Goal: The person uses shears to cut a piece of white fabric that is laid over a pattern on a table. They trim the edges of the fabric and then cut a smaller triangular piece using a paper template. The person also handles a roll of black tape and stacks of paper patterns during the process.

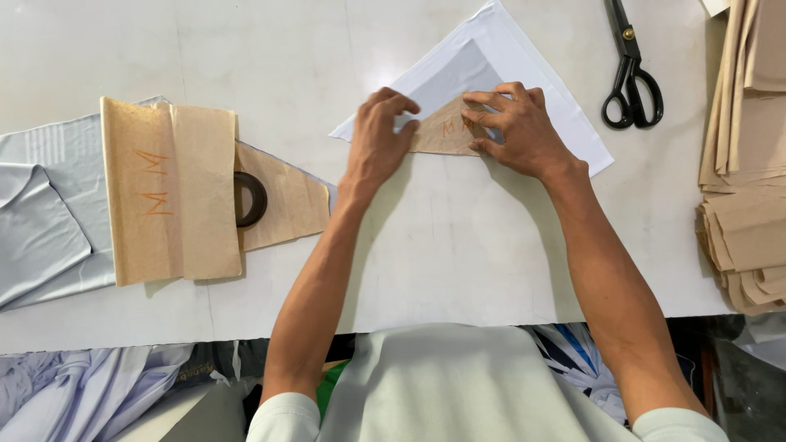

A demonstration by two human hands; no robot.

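Observation:
My left hand point(378, 139) and my right hand point(517, 127) both press down on a small brown paper pattern piece point(446, 135), triangular, with orange marks on it. The piece lies on a stack of white fabric point(491, 49) cut to a pointed shape, at the far middle of the white table point(458, 245). Fingers of both hands are spread flat on the paper and fabric, the left on its left end, the right on its right end.
Black scissors point(630, 74) lie at the far right. A pile of brown paper patterns point(745, 164) sits at the right edge. On the left, larger brown patterns point(176, 188) with a dark tape ring point(250, 199) rest on pale blue fabric point(41, 221).

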